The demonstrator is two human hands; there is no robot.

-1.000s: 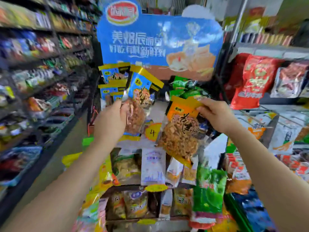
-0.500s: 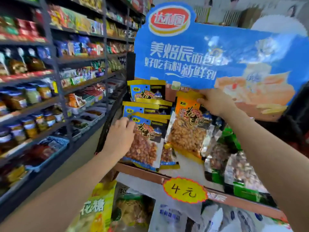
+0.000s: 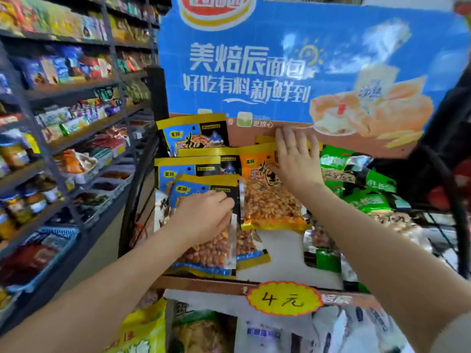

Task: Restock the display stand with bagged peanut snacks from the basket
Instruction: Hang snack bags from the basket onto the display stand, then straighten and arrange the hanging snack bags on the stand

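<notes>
left hand (image 3: 204, 217) fingers curled; right hand (image 3: 297, 159) flat, extended.

1. At frame centre, display stand (image 3: 204, 282), with header board (image 3: 280, 59) above.
2. On its top tier, peanut bags (image 3: 193, 136) stacked left, left hand (image 3: 204, 220) on the front one.
3. Right hand (image 3: 297, 159) on the bag (image 3: 270, 205) just right.
4. Store shelves (image 3: 63, 123) along left edge.

light: bright and even, we see no dark shadows | glare: shiny spots on the green bags (image 3: 367, 189) | blur: soft and smeary all over | edges: the shelves (image 3: 63, 103) bend and stretch
</notes>
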